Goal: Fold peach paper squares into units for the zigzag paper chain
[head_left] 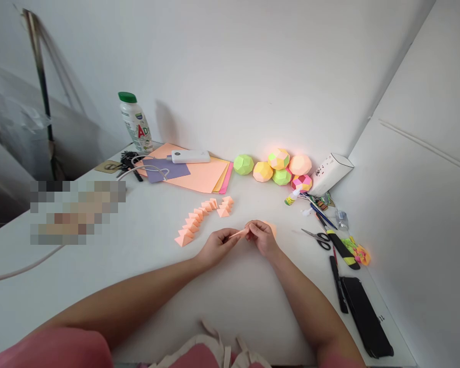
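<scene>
Head view: pinching one end of a peach paper piece (239, 233) with the left hand (216, 245), thumb against curled fingers, and gripping the other end with the right hand (263, 237). Showing, partly behind the right hand, more peach paper (272, 228). Showing also, just beyond the left hand, a curved row of folded peach units (193, 222) and, near it, a shorter row (225, 207). Farther beyond the left hand, showing coloured sheets (207, 178) under a white device (190, 156). Beyond the right hand, showing faceted paper balls (262, 171); to its right, scissors (322, 237), a cutter (343, 249) and, nearer the body, a black phone (367, 317).
</scene>
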